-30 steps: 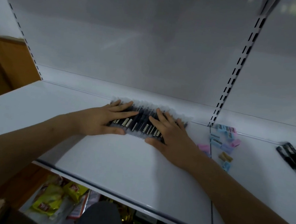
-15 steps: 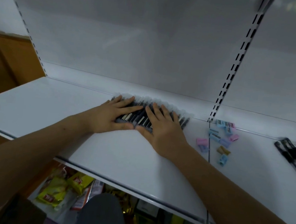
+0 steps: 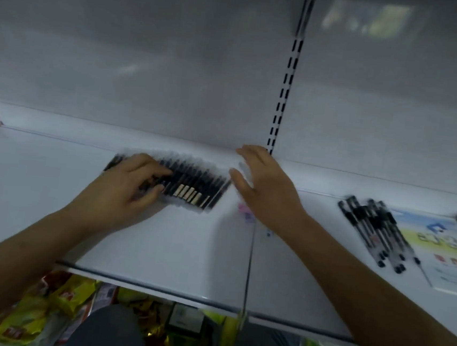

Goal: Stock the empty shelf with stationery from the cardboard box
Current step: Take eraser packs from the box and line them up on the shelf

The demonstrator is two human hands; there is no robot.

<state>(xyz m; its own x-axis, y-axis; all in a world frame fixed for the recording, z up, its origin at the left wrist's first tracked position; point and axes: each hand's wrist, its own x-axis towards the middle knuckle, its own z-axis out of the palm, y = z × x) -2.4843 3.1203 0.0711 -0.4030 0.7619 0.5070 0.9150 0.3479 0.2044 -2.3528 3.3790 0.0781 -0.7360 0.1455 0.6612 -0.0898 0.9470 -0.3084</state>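
Black pens [image 3: 184, 179] in clear sleeves lie in a tight side-by-side row near the back edge of the white shelf [image 3: 158, 249], just short of the rear wall. That placement looks deliberate: set deep, they leave the front of the board free for more stock, and each barrel can be counted at a glance.

Your left hand [image 3: 125, 188] rests on the left end of the row, fingers bent down over the barrels and touching them. You seem to be pinning that end so the pens do not roll or fan out; whether any single pen is actually pinched is too blurred to tell.

Your right hand [image 3: 262, 187] hangs just beyond the right end of the row, fingers straight and spread, holding nothing, palm turned toward the pens. It sits where a flat hand could square up that end.

Further right, past the seam between boards, a loose bundle of black pens [image 3: 375, 231] lies at a slant toward the front edge, with printed sheets [image 3: 451, 250] beside it. A small pink item [image 3: 246, 210] shows under your right wrist, too smeared to name.

The cardboard box is not in view, so how much remains to stock cannot be judged.
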